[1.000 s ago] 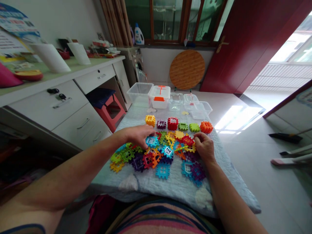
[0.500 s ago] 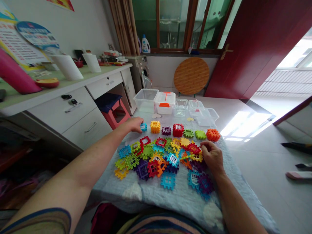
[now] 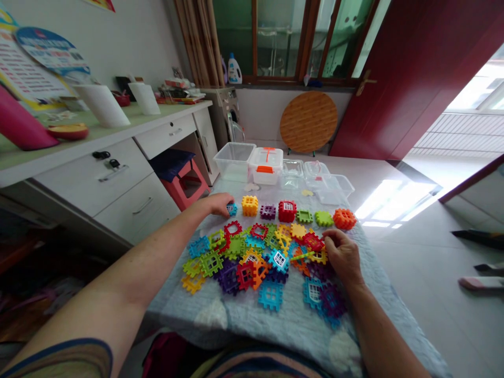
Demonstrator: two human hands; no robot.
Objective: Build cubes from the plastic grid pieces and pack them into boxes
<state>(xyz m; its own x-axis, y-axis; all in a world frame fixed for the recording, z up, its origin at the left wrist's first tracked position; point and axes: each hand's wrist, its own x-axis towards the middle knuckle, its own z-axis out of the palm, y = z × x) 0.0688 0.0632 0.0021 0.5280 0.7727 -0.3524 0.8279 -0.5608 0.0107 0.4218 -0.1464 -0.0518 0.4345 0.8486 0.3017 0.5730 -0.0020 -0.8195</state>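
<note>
At the left end of a row of sorted blocks, my left hand point(image 3: 221, 203) has its fingers closed around a blue interlocking block point(image 3: 232, 209) with a white window grid. Right of it stand a yellow stack point(image 3: 250, 206), a purple stack point(image 3: 268, 211) and a red stack point(image 3: 287, 210). Beyond these come green pieces point(image 3: 323, 218) and an orange stack point(image 3: 344, 218). My right hand point(image 3: 343, 253) rests at the right edge of the mixed pile, fingers pinched together beside a red square piece point(image 3: 314, 242). What its fingertips hold, if anything, is hidden.
Loose plastic pieces point(image 3: 235, 245) in several colours spread over the cloth-covered table point(image 3: 275, 328). At its far end stand a clear bin point(image 3: 235, 157), a lidded box with orange latches point(image 3: 266, 166) and clear lids point(image 3: 334, 188). A pink stool point(image 3: 187, 181) is at the left.
My left hand has come slightly lower in view along with the blue block. My right hand stays almost still by the pile, and the view has shifted a little.
</note>
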